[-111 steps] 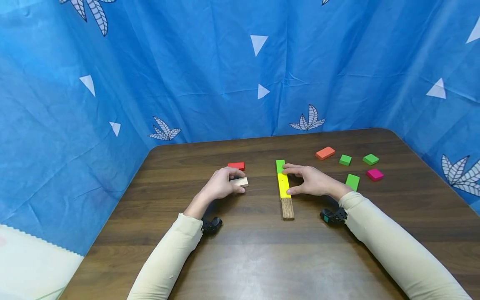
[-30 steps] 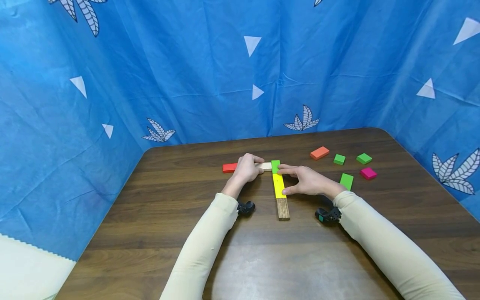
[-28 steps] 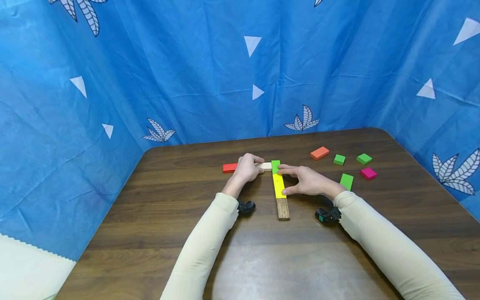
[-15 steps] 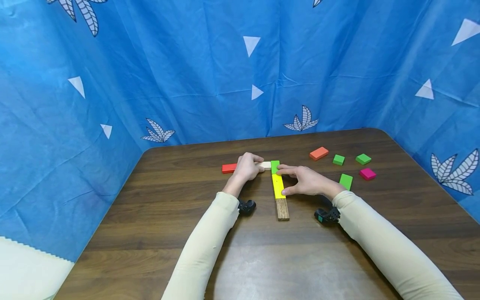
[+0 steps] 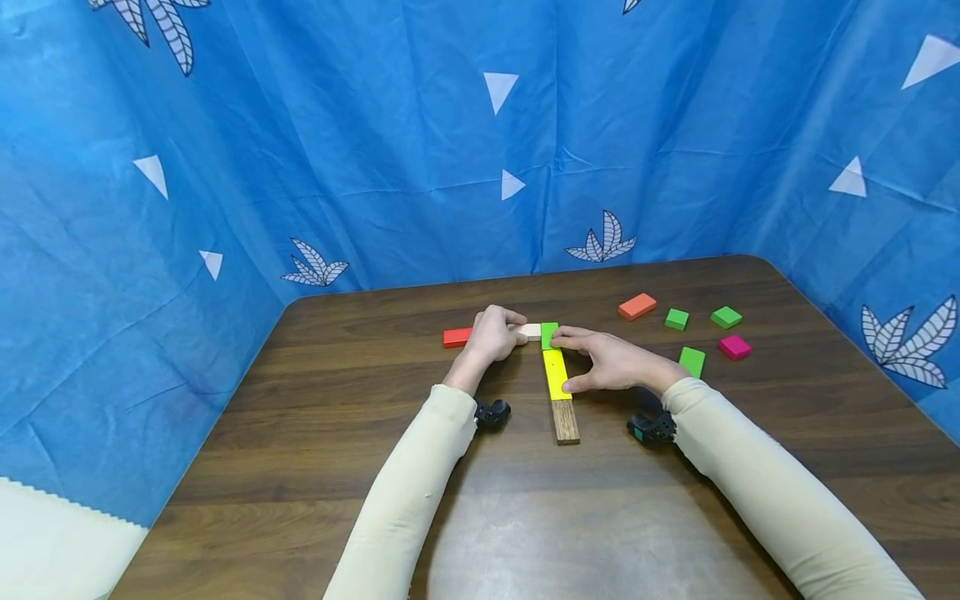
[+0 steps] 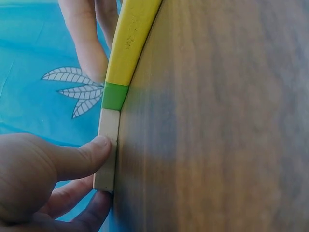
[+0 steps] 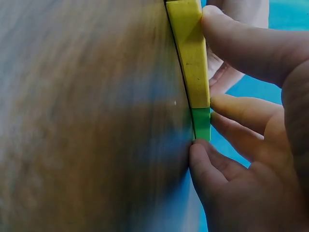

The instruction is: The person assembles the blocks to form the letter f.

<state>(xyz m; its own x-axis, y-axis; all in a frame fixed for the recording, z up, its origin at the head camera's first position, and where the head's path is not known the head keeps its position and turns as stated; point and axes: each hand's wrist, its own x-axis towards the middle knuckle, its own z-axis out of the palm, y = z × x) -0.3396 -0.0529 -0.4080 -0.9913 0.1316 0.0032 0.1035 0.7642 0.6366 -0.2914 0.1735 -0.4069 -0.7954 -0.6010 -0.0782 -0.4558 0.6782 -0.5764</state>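
Observation:
In the head view, my left hand (image 5: 491, 333) pinches a pale wooden block (image 5: 531, 332) by its side and outer end. That block's other end meets the short green block (image 5: 550, 335), clearly so in the left wrist view. A red block (image 5: 457, 337) lies left of my left hand, which hides whether it touches the pale one. My right hand (image 5: 611, 360) holds the green block and the yellow block (image 5: 557, 375) from the right, thumb on the yellow, fingertips by the green. A brown wooden block (image 5: 566, 422) continues this row toward me.
To the right lie an orange block (image 5: 637, 307), a magenta block (image 5: 734, 347) and several loose green ones, such as a longer green block (image 5: 692, 362) behind my right wrist. The dark wooden table (image 5: 300, 467) ends at a blue curtain (image 5: 420, 150).
Since the oldest frame, my left hand has carried the pale block rightward and away from me, up against the green block. My right hand has stayed at the row. Little differs over the last second.

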